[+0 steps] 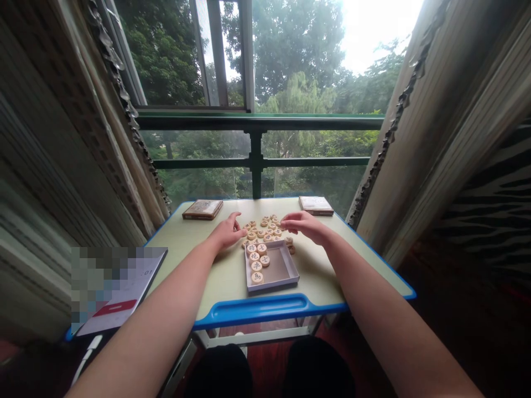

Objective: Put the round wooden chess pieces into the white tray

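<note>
On the table's middle lies a loose pile of round wooden Chinese chess pieces [260,233] with dark characters. In front of it stands a shallow open box [286,268]. Several chess pieces [256,266] lie inside, face up along its left side, one more beside that column. My left hand [226,232] is at the pile's left edge, fingers apart, fingertips close to the pieces. My right hand [306,225] reaches in from the right, its slightly bent fingers at the pile's right edge. No piece shows plainly held in either hand.
Two flat boxes, one at the back left [203,209] and one at the back right [316,205], sit on the blue-edged table [327,276]. A tablet-like device [124,293] with a white cable is at the left. Curtains flank the window and green railing [257,121].
</note>
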The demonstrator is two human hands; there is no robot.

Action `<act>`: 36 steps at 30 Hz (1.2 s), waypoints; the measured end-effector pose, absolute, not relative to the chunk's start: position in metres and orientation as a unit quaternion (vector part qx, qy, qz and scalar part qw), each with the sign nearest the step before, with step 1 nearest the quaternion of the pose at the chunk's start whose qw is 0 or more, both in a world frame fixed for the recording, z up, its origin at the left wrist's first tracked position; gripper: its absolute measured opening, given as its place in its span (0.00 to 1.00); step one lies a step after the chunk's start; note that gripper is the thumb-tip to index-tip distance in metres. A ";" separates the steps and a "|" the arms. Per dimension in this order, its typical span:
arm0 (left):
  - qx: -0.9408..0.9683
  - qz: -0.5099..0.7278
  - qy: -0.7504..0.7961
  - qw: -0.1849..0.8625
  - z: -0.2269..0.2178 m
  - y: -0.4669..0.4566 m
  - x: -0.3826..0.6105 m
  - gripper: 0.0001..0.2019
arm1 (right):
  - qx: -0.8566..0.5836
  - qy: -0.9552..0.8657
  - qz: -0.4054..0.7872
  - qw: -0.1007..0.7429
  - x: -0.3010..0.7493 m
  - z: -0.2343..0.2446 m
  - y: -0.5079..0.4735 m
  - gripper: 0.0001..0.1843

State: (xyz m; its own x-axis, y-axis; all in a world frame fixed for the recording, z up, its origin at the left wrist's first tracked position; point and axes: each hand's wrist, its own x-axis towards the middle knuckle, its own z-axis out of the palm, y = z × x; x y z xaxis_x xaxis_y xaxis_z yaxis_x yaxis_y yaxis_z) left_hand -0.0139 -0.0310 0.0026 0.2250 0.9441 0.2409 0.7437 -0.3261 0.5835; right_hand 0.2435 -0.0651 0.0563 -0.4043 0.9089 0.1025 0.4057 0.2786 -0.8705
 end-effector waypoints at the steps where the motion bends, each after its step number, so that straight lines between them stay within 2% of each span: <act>1: 0.762 0.286 0.553 0.177 0.002 -0.031 -0.014 0.34 | -0.436 -0.726 0.427 0.316 0.243 0.057 -0.066 0.18; 5: 0.769 0.276 0.550 0.172 0.003 -0.031 -0.014 0.33 | -0.421 -0.713 0.457 0.325 0.243 0.058 -0.067 0.18; 9: 0.777 0.272 0.544 0.163 0.004 -0.033 -0.015 0.31 | -0.445 -0.740 0.402 0.303 0.245 0.057 -0.065 0.19; 11: 0.775 0.273 0.546 0.164 0.004 -0.034 -0.015 0.31 | -0.488 -0.765 0.309 0.283 0.249 0.053 -0.061 0.18; 14: 0.771 0.274 0.550 0.168 0.003 -0.032 -0.015 0.31 | -0.583 -0.770 0.092 0.243 0.259 0.043 -0.050 0.16; 16: 0.771 0.273 0.550 0.169 0.002 -0.030 -0.016 0.31 | -0.617 -0.756 0.036 0.213 0.266 0.037 -0.043 0.15; 21: 0.772 0.275 0.547 0.168 0.000 -0.029 -0.017 0.30 | -0.593 -0.777 0.064 0.199 0.262 0.038 -0.046 0.16; 26: 0.777 0.263 0.550 0.159 0.000 -0.030 -0.015 0.29 | -0.436 -0.859 0.114 0.241 0.228 0.049 -0.073 0.14; 30: 0.783 0.253 0.548 0.153 0.000 -0.029 -0.015 0.28 | -0.358 -0.899 0.135 0.215 0.211 0.051 -0.090 0.12; 36: 0.785 0.252 0.547 0.142 0.000 -0.027 -0.015 0.27 | -0.337 -0.915 0.120 0.188 0.209 0.051 -0.097 0.12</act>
